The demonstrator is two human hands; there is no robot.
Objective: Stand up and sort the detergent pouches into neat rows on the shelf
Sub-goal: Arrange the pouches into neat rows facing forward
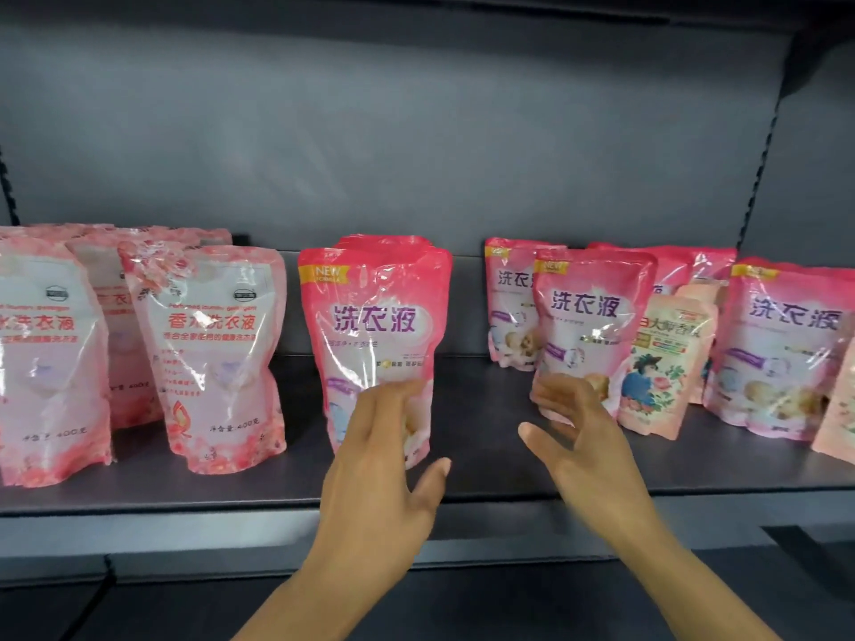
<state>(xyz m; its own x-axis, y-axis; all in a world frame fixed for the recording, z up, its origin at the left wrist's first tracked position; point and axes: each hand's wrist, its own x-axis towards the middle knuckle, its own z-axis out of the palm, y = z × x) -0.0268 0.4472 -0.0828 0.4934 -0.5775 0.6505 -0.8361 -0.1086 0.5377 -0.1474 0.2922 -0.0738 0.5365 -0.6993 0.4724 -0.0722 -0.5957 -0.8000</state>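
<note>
Pouches (377, 335) — glossy pink plastic, upright | shelf (462, 474) — matte grey | hands apart, empty: left (384, 474), right (587, 437)

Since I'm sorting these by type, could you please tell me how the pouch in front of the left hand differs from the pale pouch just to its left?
The deep pink pouch has saturated pink film, a yellow NEW banner and purple lettering; the pale pink pouch is whitish with red-orange lettering and no banner. The left hand reaches toward the deep pink pouch, while nothing is near the pale one. Both stand upright at the shelf front.
</note>
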